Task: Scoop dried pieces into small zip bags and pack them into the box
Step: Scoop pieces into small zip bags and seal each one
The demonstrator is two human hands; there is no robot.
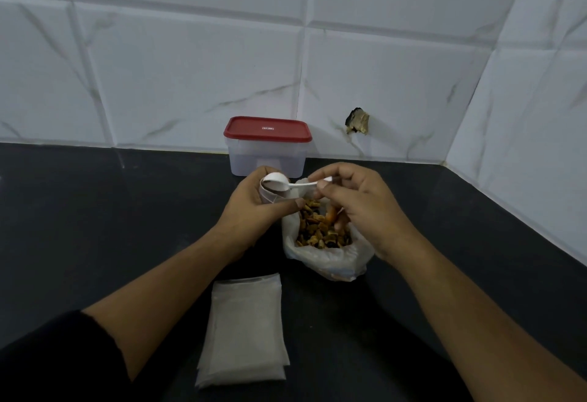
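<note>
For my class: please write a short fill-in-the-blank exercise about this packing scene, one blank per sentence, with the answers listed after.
1. The right hand holds a white ____ by its handle.
2. The box by the wall has a ____ lid.
3. The left hand holds a small ____ open.
4. The stack of empty bags lies ____ to the person than the box.

Answers: spoon; red; bag; nearer

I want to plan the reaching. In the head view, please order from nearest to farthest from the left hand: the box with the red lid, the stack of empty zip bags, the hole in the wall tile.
From the left hand:
1. Box with the red lid, just behind the hand, by the wall.
2. Stack of empty zip bags, toward the person, on the counter's near side.
3. Hole in the wall tile, behind and to the right.
</note>
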